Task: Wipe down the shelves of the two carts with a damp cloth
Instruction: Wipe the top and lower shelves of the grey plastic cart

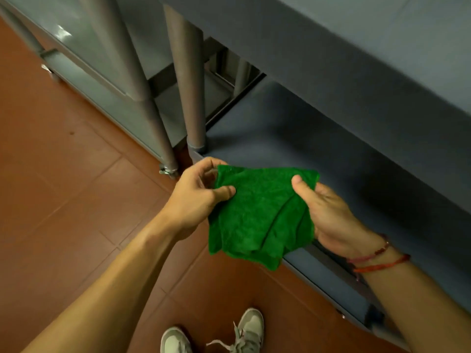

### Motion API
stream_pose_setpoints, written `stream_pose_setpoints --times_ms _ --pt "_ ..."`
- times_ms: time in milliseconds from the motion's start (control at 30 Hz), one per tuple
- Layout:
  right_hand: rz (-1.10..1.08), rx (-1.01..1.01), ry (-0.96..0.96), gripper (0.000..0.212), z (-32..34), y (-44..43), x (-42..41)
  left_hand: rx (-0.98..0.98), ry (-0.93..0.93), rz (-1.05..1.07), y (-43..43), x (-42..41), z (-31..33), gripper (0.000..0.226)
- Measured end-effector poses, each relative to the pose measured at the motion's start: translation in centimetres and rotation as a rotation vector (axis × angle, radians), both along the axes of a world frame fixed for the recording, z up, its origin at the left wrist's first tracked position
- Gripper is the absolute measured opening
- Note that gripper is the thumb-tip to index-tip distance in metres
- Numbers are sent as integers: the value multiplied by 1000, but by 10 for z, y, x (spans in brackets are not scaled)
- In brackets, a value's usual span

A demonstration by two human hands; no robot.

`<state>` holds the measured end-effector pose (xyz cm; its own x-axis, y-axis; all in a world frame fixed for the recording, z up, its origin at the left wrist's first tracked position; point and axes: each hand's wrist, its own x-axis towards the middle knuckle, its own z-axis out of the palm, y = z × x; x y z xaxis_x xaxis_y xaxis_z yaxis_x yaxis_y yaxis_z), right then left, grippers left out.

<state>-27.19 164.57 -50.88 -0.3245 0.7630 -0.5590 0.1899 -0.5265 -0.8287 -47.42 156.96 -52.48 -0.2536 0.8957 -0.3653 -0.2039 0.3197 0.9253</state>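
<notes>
A green cloth (pixel 257 215), folded and hanging loosely, is stretched between both my hands above the front edge of a steel cart's bottom shelf (pixel 293 138). My left hand (pixel 198 197) pinches its upper left corner between thumb and curled fingers. My right hand (pixel 328 212) grips its right side, thumb on top and fingers hidden underneath. An upper shelf of the same cart (pixel 356 47) overhangs the bottom one at the right. A second steel cart (pixel 89 80) stands to the left, close beside the first.
Round metal cart posts (pixel 188 80) rise just beyond my left hand. Brown floor tiles (pixel 63 187) spread to the left and below. My two grey shoes (pixel 244 332) stand at the bottom edge.
</notes>
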Motion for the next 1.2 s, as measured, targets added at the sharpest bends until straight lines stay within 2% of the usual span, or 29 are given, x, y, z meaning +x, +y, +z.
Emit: stream_pose_setpoints --times_ms 267,400,467,533,567,600,667,733,800,933,1067,1100,1200 --pt "38 249 -164 33 -65 91 -12 99 357 -3 94 -17 -65 14" --pt "-8 416 -272 28 -99 130 -22 186 695 10 133 -22 -85 15" --pt "96 627 -490 27 -105 143 -21 233 813 -9 143 -25 -94 21" --pt "205 855 -771 52 -107 148 -18 285 867 8 144 -27 -104 26" --pt "220 985 -839 62 -107 148 -17 322 881 33 141 -28 -107 26" --pt "229 1127 -827 65 -107 146 -18 365 885 63 137 -28 -110 23" --pt "398 1285 -718 65 -111 140 -25 447 853 128 126 -27 -116 16" --pt "671 1263 -737 69 -124 136 -37 508 800 199 111 -26 -119 8" --pt "828 1195 -808 72 -138 131 -47 552 798 320 91 -28 -122 19" --pt "875 1182 -880 72 -148 123 -53 552 789 564 67 -53 -124 36" --pt "946 1200 -899 68 -145 115 -62 472 745 486 92 -67 -124 51" --pt "983 1213 -897 67 -145 111 -66 474 727 474 100 -68 -124 50" --pt "1035 1268 -847 64 -147 105 -77 486 655 565 117 -66 -129 29"
